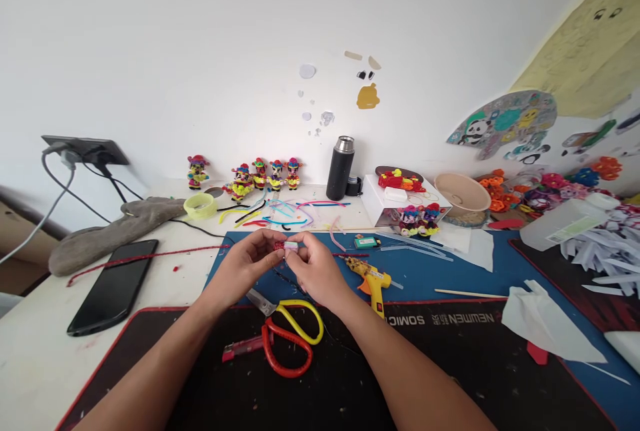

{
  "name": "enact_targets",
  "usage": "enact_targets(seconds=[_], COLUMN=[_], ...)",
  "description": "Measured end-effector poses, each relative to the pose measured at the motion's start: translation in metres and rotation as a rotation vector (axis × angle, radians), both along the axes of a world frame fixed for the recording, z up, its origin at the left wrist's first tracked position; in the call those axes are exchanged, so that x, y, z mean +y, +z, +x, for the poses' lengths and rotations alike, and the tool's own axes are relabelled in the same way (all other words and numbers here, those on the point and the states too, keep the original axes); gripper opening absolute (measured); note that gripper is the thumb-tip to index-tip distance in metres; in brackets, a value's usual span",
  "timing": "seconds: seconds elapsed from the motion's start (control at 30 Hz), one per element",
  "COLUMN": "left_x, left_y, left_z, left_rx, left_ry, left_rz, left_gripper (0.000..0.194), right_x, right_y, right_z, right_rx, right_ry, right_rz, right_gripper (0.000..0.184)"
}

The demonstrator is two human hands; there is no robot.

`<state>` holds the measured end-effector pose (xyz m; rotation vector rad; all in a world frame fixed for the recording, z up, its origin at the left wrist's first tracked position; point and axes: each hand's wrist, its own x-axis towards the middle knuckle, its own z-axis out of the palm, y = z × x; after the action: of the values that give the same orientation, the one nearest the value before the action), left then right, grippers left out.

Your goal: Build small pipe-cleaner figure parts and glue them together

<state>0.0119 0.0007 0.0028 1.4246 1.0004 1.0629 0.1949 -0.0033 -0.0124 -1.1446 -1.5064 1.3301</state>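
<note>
My left hand (250, 264) is closed, its thumb and fingers pinching a red pipe cleaner (278, 246) that is bunched at the fingertips. A long red strand (195, 251) of it stretches left across the phone. Fingertip to fingertip with it, my right hand (316, 267) pinches a small pale block (290, 245), white and pinkish, which touches the red fuzz. Its far side is hidden by the fingers. Below the hands lie scissors (290, 371) with one red and one yellow handle. A yellow glue gun (373, 281) rests right of my right hand.
Several pipe-cleaner figures (240, 181), a roll of tape (200, 206) and a black flask (341, 169) stand at the back. A phone (115, 287) lies left. Right are a white box (373, 197), a bowl (463, 194), tissue (545, 321) and a bottle (567, 224).
</note>
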Motion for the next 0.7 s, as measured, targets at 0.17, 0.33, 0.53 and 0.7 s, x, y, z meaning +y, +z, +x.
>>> enact_targets(seconds=[0.17,0.33,0.53,0.7], left_x=[0.0005,0.0001,-0.0003,-0.0006], left_y=[-0.0025,-0.0028,-0.0044,-0.0037], left_z=[0.0008,0.0007,-0.0004,-0.0004], left_rx=[0.053,0.114,0.167,0.213], left_ry=[0.039,0.098,0.109,0.115], left_rz=[0.034,0.063,0.091,0.087], left_gripper=[0.038,0.039,0.035,0.036], right_x=[0.0002,-0.0006,0.0000,0.0020], right_y=[-0.0002,0.0029,0.0058,0.0035], right_z=[-0.0003,0.0005,0.0020,0.0040], right_rx=[0.000,0.015,0.052,0.078], right_ry=[0.007,0.031,0.045,0.065], right_rz=[-0.020,-0.029,-0.036,-0.021], right_gripper=[0.019,0.024,0.030,0.028])
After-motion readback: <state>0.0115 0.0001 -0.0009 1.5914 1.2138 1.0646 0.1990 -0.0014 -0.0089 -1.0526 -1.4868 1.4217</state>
